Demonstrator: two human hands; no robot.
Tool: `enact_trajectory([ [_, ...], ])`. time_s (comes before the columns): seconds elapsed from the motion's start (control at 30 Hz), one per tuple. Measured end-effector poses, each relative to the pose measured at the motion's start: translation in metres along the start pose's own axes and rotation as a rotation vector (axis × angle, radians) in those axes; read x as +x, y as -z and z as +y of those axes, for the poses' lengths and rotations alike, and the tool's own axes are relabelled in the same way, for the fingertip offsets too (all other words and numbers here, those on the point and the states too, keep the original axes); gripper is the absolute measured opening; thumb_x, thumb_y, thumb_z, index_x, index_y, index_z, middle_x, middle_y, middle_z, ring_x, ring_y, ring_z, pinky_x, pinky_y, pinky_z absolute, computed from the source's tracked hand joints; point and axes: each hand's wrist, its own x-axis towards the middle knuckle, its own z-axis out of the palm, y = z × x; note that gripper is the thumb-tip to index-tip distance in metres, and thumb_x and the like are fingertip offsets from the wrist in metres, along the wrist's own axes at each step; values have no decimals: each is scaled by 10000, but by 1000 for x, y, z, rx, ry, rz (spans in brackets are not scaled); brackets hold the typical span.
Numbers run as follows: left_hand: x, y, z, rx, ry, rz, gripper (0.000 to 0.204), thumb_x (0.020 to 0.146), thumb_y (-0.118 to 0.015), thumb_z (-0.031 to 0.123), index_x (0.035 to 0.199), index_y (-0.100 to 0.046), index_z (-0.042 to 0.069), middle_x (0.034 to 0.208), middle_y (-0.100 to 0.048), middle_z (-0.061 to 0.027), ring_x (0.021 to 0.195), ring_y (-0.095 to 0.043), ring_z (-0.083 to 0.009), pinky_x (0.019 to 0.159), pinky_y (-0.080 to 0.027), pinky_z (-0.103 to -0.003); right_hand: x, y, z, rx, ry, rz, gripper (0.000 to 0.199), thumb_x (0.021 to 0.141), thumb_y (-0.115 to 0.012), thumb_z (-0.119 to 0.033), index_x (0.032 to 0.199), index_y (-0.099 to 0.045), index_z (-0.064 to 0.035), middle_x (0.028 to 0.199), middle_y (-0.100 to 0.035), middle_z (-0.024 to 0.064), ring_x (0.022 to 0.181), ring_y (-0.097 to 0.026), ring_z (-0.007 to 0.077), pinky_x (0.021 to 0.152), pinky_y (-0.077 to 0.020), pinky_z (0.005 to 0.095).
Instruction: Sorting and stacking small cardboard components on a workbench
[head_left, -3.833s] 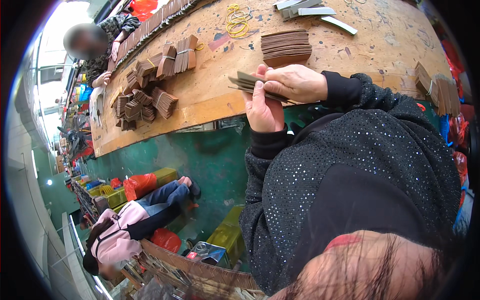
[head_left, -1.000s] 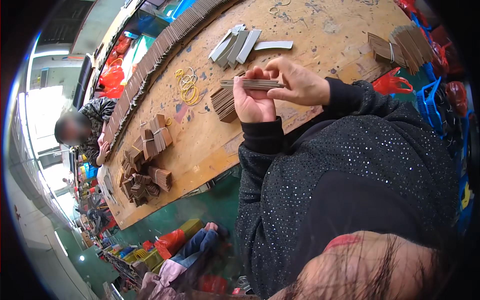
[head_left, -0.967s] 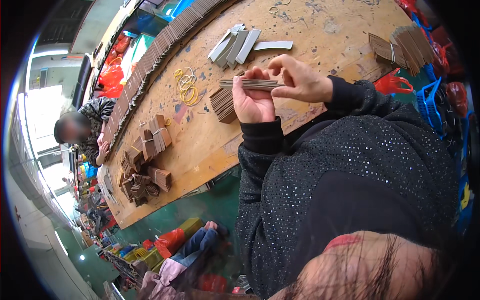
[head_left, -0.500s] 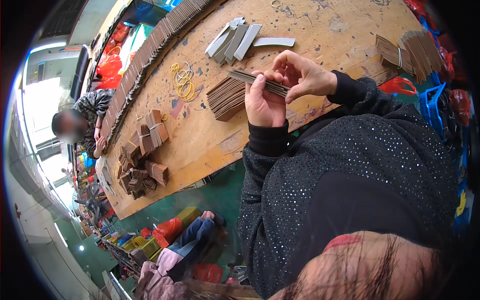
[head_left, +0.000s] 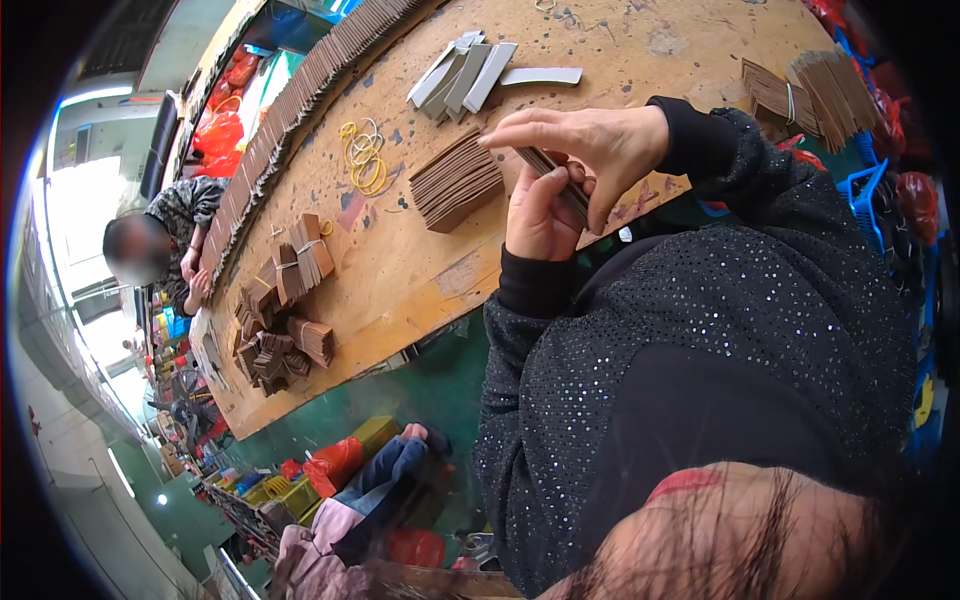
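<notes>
Worn plywood table (head_left: pixel 640 40) carries brown strip stacks. Left hand (head_left: pixel 540 215) grips a strip bundle (head_left: pixel 560 180) upright above the table edge, while right hand (head_left: pixel 590 145) pinches its top, squaring the ends.

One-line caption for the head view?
Both hands, left hand and right hand, grip a brown card stack above a wooden table.

No packages, labels, signs or screens can be made out on or around the workbench (head_left: pixel 420 270).
</notes>
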Motion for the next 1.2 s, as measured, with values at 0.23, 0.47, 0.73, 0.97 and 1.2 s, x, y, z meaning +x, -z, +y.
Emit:
enact_trajectory([
  [0.23,-12,1,2,-29,53,96,244,894,-467,90,1124,-482,9,929,-574,-94,847,-558,-214,773,-489,-358,-4,-15,13,-32,46,-61,1449,336,-945,-330,1487,-85,-136,1513,-125,200,1369,-247,307,1020,-375,386],
  [0.47,-16,0,1,-169,135,-17,246,902,-468,162,1107,-507,32,945,-567,-77,845,-554,-224,778,-480,-401,-12,-13,1,120,10,-71,1432,342,-947,-245,1486,-93,-143,1504,-133,202,1341,-295,308,1010,-394,371],
  [0.73,-14,-2,-1,-128,65,0,232,882,-500,114,1103,-506,42,924,-559,-83,817,-558,-237,746,-494,-391,-12,-15,-4,700,-353,-156,1255,484,-865,-93,1484,-108,-137,1435,-281,174,1335,-308,303,1054,-358,412],
  [0.97,-12,-18,-4,32,116,109,297,873,-541,92,1163,-480,75,948,-555,-81,827,-562,-226,718,-486,-376,-20,-22,26,778,-97,188,748,883,-621,-265,1455,-187,-54,1365,-412,126,1259,-417,216,1037,-366,366],
  [1.2,-4,14,-24,184,123,97,270,901,-514,60,1165,-465,94,936,-537,-59,791,-540,-185,702,-459,-337,-11,-47,35,424,-317,280,272,960,-478,-165,1176,-512,-4,1006,-587,82,949,-554,145,820,-462,279],
])
